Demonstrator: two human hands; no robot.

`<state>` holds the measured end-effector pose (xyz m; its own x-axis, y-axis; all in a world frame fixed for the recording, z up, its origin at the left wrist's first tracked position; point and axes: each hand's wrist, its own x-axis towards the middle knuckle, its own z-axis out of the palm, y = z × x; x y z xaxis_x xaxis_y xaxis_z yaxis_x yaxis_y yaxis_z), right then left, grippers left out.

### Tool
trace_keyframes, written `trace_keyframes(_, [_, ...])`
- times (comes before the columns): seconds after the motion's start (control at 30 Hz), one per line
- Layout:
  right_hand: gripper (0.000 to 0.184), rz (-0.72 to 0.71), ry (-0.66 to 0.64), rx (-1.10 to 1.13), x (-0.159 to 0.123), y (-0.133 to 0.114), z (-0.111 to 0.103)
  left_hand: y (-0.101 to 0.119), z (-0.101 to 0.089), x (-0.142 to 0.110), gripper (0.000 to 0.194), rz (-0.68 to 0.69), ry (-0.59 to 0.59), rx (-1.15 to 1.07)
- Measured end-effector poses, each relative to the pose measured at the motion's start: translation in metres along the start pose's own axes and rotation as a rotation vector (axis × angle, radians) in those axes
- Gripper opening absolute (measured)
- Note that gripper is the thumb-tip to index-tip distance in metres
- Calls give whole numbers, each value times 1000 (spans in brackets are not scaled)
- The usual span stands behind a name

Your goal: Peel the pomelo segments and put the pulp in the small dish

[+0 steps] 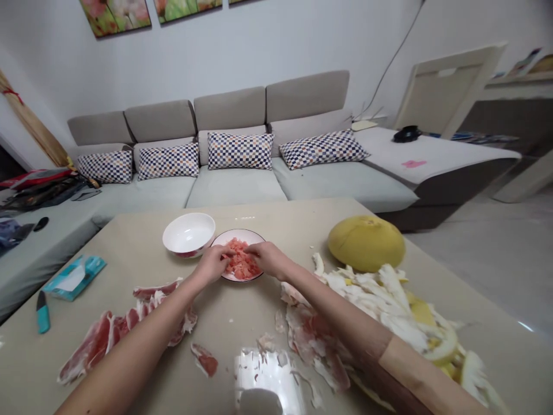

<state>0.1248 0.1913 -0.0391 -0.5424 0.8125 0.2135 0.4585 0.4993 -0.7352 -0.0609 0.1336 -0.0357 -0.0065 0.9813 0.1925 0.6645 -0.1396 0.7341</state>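
Centrally, pink pomelo pulp (241, 261) heaped on white plate (238, 231), upper middle of tabletop (228, 311). Left hand (211, 264) and right hand (268, 259) apart, touching pulp from either side; pinching or not, cannot tell. Pulp likely soft, wet, crumbly: best lifted lightly in small pinches from heap's edge.

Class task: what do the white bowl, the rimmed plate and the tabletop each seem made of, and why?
The white bowl looks like glazed ceramic: smooth, glossy wall. The plate looks likewise glazed, with a dark rim. The tabletop may be glass or polished stone: glare reflects off it.
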Motion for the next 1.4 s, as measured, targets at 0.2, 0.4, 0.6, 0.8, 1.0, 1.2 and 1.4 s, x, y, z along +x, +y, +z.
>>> trace_keyframes(0.2, [19, 5, 22, -103, -7, -9, -3, 7, -8, -8, 14, 48, 59, 67])
trace_keyframes(0.4, [17, 20, -78, -144, -42, -22, 3, 25, -28, -41, 12, 108, 101, 59])
trace_keyframes(0.6, [18, 13, -275, -93, -96, -56, 40, 39, -49, -114, 16, 50, 118, -2])
trace_keyframes(0.8, [43, 4, -316, -136, -126, -88, 101, 23, -52, -166, 23, -19, 90, -40])
trace_keyframes(1.0, [7, 20, -324, -164, -130, -93, 131, 12, -61, -181, 17, -31, -24, -53])
trace_keyframes(1.2, [15, 47, -296, -32, -134, -111, 84, 18, -58, -189, 38, -130, -122, -218])
trace_keyframes(1.4, [27, 142, -162, 220, -167, -132, 37, 32, -26, -194, 31, -313, -282, -938])
